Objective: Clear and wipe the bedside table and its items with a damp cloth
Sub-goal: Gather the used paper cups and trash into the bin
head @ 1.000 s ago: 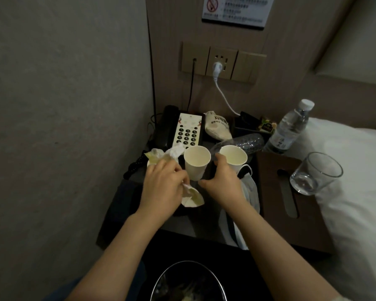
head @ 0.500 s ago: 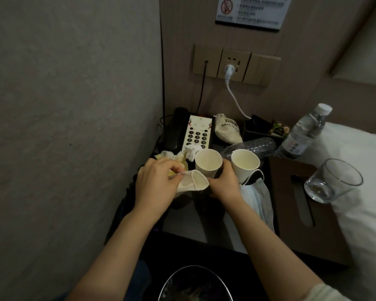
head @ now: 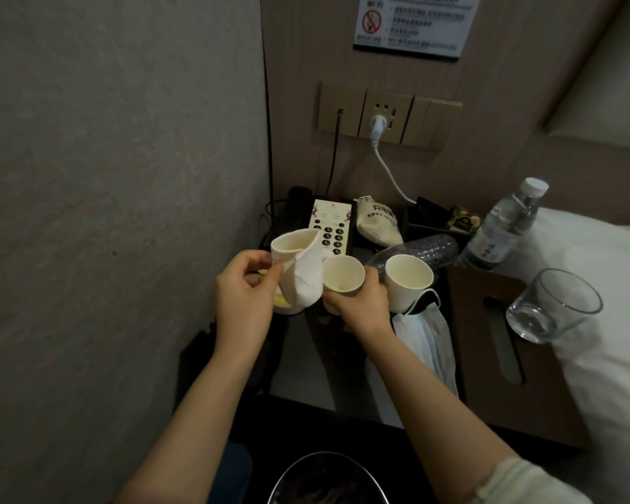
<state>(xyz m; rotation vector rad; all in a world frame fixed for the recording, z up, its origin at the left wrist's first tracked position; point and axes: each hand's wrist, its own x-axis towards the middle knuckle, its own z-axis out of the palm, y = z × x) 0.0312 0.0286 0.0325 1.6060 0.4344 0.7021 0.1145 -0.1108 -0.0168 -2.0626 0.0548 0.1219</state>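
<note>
At the bedside table's left edge our left hand pinches one crushed paper cup; our right hand grips one of two upright paper cups, beside one mask, two bottles, one glass.

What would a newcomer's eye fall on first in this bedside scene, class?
First, the two hands at the centre: the left hand pinches a crushed white paper cup, and the right hand grips an upright white paper cup. A second upright white paper cup stands just right of them. Further right, a clear drinking glass sits by the white bedding.
</note>
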